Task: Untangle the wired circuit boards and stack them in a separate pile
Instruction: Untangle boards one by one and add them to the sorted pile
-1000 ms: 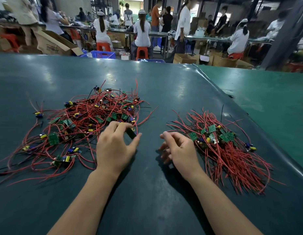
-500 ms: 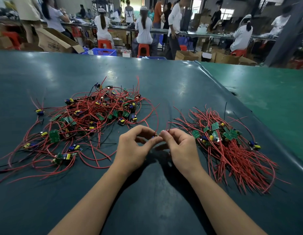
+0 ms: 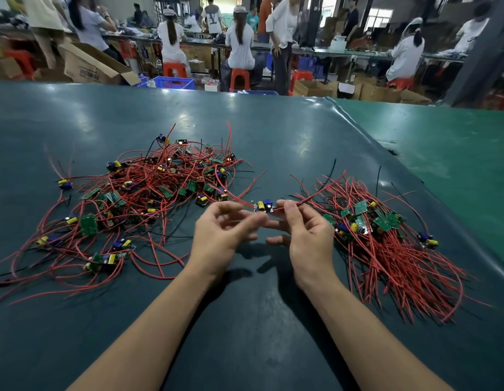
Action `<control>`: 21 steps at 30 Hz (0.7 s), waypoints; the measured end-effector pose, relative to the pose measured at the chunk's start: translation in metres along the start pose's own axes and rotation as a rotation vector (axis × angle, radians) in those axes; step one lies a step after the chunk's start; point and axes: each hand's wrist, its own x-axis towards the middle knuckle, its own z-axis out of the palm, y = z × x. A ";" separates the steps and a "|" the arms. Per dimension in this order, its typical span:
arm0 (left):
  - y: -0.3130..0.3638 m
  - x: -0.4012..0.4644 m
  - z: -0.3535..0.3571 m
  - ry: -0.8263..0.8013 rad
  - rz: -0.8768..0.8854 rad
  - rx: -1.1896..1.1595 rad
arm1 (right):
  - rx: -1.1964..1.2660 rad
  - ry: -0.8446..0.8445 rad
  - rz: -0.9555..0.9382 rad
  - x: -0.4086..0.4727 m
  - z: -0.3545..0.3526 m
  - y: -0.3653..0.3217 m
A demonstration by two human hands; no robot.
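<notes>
We see two bare hands above a dark green table [image 3: 273,348], w/ two piles of wired circuit boards. The tangled pile [image 3: 149,198] lies at left; the sorted pile [image 3: 386,235] at right, wires fanned toward us. One circuit board [image 3: 263,206] is lifted between the hands, approx. midway between piles, long axis running left-right. Its red wire [image 3: 318,190] leads up and right. The right hand [image 3: 307,235] pinches that wire just beside the board. The left hand [image 3: 222,235] is blurred, fingers loosely curled near the board; we can't tell if it grips.
</notes>
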 end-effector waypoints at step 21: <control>0.004 -0.002 0.002 -0.071 0.133 0.078 | 0.082 0.187 0.130 0.018 -0.016 -0.012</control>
